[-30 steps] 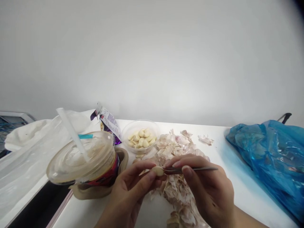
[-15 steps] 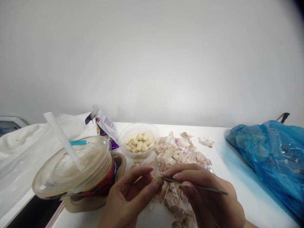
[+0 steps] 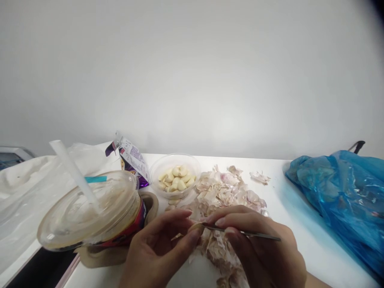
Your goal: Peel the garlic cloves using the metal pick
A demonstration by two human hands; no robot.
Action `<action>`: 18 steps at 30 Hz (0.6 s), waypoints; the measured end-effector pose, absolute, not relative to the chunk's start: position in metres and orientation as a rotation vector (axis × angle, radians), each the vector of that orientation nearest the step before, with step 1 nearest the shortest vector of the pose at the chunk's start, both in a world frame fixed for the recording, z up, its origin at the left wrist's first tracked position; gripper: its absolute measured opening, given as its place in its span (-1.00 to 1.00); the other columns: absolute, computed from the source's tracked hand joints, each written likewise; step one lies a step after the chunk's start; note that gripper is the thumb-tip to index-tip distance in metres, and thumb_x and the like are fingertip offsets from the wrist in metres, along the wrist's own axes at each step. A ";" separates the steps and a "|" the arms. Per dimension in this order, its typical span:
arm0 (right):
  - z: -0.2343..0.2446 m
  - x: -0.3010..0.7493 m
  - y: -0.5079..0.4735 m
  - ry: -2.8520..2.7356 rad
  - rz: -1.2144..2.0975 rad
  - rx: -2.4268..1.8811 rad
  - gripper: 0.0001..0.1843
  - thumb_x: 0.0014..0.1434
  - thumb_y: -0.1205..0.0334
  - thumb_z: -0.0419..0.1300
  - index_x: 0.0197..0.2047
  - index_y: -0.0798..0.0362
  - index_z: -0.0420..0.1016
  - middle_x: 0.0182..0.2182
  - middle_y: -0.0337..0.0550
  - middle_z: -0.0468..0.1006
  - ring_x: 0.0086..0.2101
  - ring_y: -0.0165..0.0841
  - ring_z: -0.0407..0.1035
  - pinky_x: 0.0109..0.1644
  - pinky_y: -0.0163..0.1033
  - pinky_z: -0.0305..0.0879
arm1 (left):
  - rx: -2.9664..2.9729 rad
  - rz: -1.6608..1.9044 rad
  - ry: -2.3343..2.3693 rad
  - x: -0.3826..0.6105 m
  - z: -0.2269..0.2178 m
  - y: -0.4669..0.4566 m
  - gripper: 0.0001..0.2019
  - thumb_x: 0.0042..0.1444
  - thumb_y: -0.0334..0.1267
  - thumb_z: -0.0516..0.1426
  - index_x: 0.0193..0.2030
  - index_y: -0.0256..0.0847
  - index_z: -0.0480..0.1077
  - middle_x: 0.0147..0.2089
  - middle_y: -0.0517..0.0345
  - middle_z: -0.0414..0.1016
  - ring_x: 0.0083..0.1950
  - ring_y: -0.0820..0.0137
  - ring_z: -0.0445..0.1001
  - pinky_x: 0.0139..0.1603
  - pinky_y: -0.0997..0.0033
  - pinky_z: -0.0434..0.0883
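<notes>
Between the thumb and fingers of my left hand [image 3: 163, 244] is a garlic clove [image 3: 196, 227], mostly covered by the fingertips. My right hand [image 3: 258, 240] pinches a thin metal tool [image 3: 255, 233], whose tip meets the clove; its exact kind I cannot make out. Beneath and beyond both hands lies a heap of papery garlic skins [image 3: 223, 192]. Just past my left hand stands a clear round plastic bowl [image 3: 153, 182] with several peeled garlic cloves [image 3: 177, 179] in it.
At left, a lidded drink cup [image 3: 114, 200] with a straw [image 3: 73, 174] sits in a cardboard holder [image 3: 102, 258], beside a dark phone-like object [image 3: 39, 270]. A purple snack wrapper [image 3: 133, 164] lies behind it. A blue plastic bag [image 3: 339, 196] fills the right side.
Both hands, with the clove and metal tool, have shifted slightly left in view. The tool's tip stays at the clove. The whole scene shifts slightly with the camera.
</notes>
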State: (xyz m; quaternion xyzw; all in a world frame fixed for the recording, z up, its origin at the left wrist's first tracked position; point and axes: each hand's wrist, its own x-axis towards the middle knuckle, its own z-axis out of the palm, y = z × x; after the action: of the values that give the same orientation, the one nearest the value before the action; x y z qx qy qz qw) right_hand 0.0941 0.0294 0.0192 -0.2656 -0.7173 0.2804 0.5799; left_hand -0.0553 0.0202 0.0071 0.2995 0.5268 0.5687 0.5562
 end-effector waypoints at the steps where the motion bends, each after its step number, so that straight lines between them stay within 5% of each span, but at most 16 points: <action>1: 0.019 0.093 0.030 -1.662 0.666 -0.628 -0.79 0.11 0.51 0.06 -0.22 0.09 0.40 -0.35 -0.11 0.53 -0.33 -0.38 0.44 -0.26 -0.34 0.41 | 0.718 1.349 1.235 -0.055 0.008 0.020 -0.77 -0.40 -0.38 0.35 -0.50 -0.09 0.50 -0.60 0.32 0.53 -0.51 0.50 0.48 -0.49 0.71 0.41; 18: 0.025 0.101 0.034 -1.561 1.066 -0.916 -0.80 0.21 0.27 0.03 -0.37 0.12 0.43 -0.46 -0.14 0.51 -0.45 -0.40 0.45 -0.36 -0.33 0.43 | 0.695 1.349 1.303 -0.050 0.012 0.020 -0.73 -0.52 -0.41 0.37 -0.54 -0.13 0.53 -0.63 0.31 0.52 -0.55 0.52 0.47 -0.55 0.74 0.38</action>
State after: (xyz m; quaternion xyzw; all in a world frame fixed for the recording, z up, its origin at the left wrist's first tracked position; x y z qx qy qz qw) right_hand 0.1009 0.0339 0.0255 -0.3781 -0.6448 0.4402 0.4975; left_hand -0.0502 0.0201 0.0123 0.2924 0.5482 0.5677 0.5402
